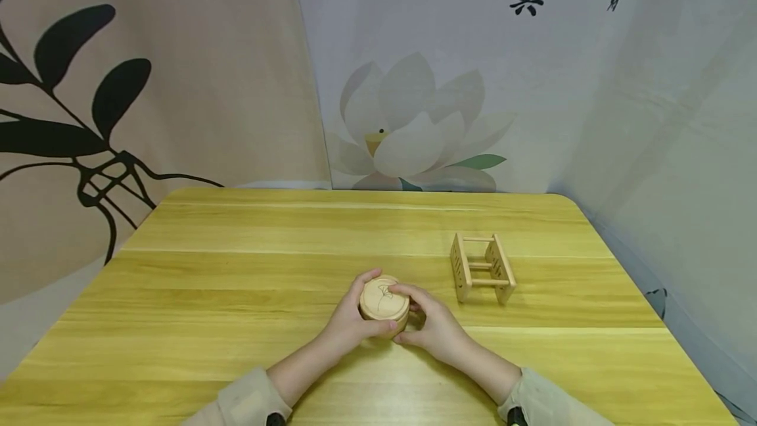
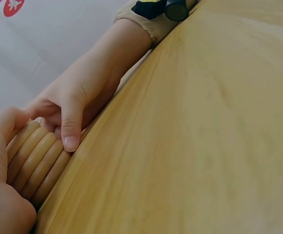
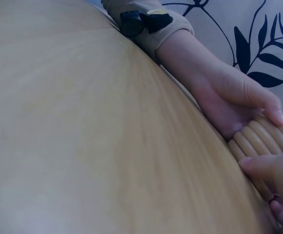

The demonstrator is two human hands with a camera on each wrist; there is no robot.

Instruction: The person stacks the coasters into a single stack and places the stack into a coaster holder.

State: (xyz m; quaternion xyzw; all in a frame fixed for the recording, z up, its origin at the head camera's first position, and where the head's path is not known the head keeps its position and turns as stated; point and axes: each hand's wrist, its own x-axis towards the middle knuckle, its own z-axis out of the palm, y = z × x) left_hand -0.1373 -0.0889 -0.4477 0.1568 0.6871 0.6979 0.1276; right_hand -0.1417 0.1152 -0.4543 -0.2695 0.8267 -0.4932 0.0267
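A stack of several round wooden coasters (image 1: 383,301) stands on the table, the top one bearing a thin line drawing. My left hand (image 1: 353,315) grips the stack from the left, thumb across its near side and fingers round the far side. From the right, my right hand (image 1: 436,326) holds it too, index finger over the top coaster and thumb low at the near side. In the left wrist view the coasters' (image 2: 40,162) rounded edges lie one above another, the right thumb at the lowest. The right wrist view shows the same edges (image 3: 262,139) between both hands.
A small wooden rack (image 1: 503,267) with two slotted side panels and crossbars stands to the right, beyond my right hand. The wooden table (image 1: 236,281) reaches back to a printed curtain (image 1: 437,31) with a lotus and dark leaves.
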